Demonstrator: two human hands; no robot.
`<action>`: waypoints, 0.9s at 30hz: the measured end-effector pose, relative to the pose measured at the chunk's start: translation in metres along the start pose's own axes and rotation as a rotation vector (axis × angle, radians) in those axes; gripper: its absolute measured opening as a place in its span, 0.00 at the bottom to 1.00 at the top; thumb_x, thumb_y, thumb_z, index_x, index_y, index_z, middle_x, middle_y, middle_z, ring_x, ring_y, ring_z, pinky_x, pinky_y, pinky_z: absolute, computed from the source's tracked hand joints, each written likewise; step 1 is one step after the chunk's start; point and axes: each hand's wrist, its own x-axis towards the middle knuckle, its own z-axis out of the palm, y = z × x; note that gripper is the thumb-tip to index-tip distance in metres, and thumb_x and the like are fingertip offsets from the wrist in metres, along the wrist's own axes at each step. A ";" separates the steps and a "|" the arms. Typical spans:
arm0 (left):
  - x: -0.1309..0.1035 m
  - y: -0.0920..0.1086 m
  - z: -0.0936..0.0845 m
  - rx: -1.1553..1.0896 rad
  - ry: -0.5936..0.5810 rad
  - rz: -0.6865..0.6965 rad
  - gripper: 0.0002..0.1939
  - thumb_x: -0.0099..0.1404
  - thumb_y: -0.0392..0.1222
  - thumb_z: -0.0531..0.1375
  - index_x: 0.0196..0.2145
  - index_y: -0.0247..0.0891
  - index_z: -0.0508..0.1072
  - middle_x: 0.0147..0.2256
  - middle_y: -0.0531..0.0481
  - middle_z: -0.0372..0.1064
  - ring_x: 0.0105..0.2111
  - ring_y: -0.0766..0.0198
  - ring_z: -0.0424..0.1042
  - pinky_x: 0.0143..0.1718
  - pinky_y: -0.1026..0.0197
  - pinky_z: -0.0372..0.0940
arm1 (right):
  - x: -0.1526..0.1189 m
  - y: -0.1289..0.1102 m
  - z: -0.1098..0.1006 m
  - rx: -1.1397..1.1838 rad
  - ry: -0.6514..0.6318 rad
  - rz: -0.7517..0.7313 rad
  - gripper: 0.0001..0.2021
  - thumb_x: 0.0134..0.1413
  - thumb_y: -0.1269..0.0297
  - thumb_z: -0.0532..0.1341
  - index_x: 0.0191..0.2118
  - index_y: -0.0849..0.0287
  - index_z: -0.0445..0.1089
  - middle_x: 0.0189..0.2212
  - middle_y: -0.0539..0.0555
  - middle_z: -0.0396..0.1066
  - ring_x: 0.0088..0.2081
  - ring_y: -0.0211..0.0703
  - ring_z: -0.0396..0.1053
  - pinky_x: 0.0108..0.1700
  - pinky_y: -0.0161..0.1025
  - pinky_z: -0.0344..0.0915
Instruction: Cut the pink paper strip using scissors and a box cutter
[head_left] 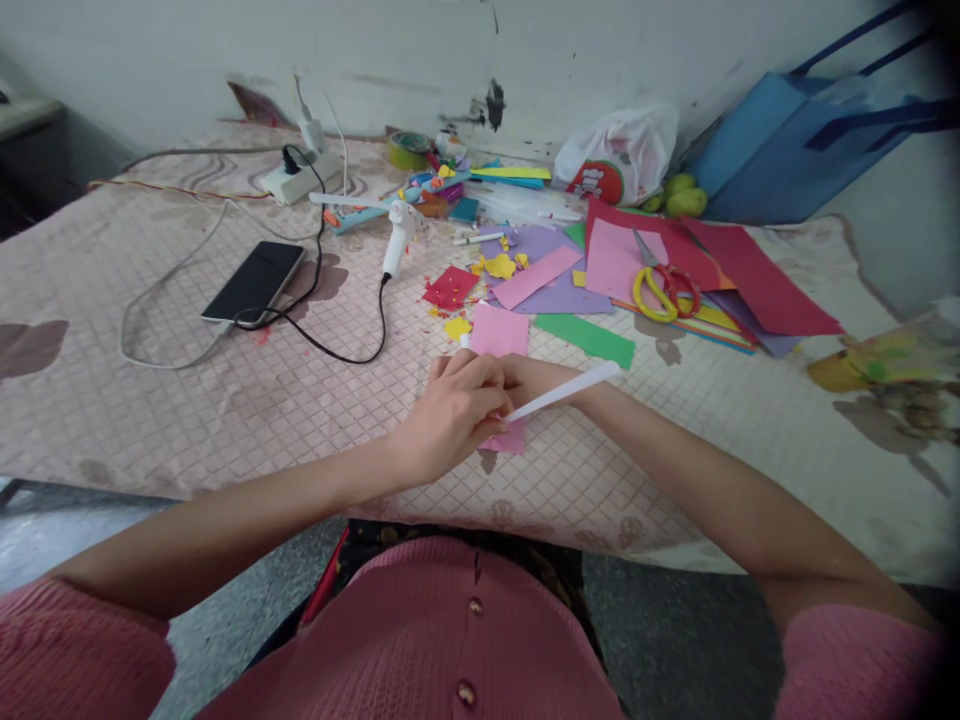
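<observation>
My left hand [454, 408] is closed, its fingertips pinching the lower end of a slim white stick [566, 391] that slants up to the right. My right hand [517, 370] reaches in from the right and meets the left one; its fingers are mostly hidden behind the left hand. Under both hands lies a strip of pink paper [500, 328], showing above and below them. A small white tip [466, 342] pokes out just beyond the left knuckles; what it belongs to is unclear.
A white glue gun [399, 240] with a black cord and a phone [255, 282] lie to the left. Beyond my hands are yellow paper pieces [500, 265], a green strip [585, 338], and scissors [666, 290] on coloured sheets. A blue bag [787, 150] stands back right.
</observation>
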 end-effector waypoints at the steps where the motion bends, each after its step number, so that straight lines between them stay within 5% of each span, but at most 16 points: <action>1: 0.000 0.000 0.000 -0.001 0.001 0.000 0.01 0.62 0.35 0.62 0.32 0.38 0.73 0.37 0.48 0.64 0.41 0.58 0.59 0.42 0.54 0.53 | 0.000 0.000 0.000 0.012 -0.043 0.001 0.05 0.40 0.69 0.67 0.24 0.57 0.70 0.21 0.45 0.70 0.29 0.39 0.68 0.29 0.34 0.67; 5: 0.000 0.000 0.000 -0.012 0.004 0.001 0.01 0.62 0.36 0.62 0.32 0.38 0.73 0.38 0.48 0.65 0.41 0.58 0.59 0.43 0.54 0.53 | -0.001 -0.007 -0.002 0.092 -0.146 0.020 0.04 0.43 0.69 0.66 0.24 0.58 0.70 0.23 0.45 0.70 0.31 0.39 0.68 0.31 0.35 0.67; 19: -0.001 0.000 -0.003 -0.035 -0.012 -0.030 0.00 0.62 0.36 0.63 0.32 0.37 0.73 0.37 0.48 0.64 0.42 0.58 0.59 0.43 0.55 0.54 | -0.020 -0.003 -0.003 0.180 -0.071 0.001 0.06 0.49 0.63 0.63 0.30 0.60 0.68 0.27 0.47 0.70 0.27 0.34 0.65 0.28 0.32 0.63; 22: -0.002 -0.001 -0.003 -0.053 -0.008 -0.048 0.03 0.61 0.38 0.64 0.32 0.37 0.73 0.38 0.48 0.65 0.43 0.58 0.60 0.44 0.55 0.55 | -0.027 -0.001 0.000 0.339 0.039 0.136 0.09 0.55 0.59 0.60 0.31 0.60 0.67 0.20 0.45 0.66 0.19 0.30 0.59 0.20 0.29 0.55; 27: 0.000 -0.011 -0.007 -0.202 0.035 -0.090 0.05 0.58 0.38 0.66 0.31 0.36 0.74 0.37 0.48 0.67 0.41 0.59 0.63 0.44 0.56 0.59 | -0.035 -0.004 -0.003 0.668 0.483 0.182 0.10 0.54 0.57 0.61 0.31 0.59 0.66 0.19 0.45 0.66 0.16 0.29 0.58 0.16 0.28 0.50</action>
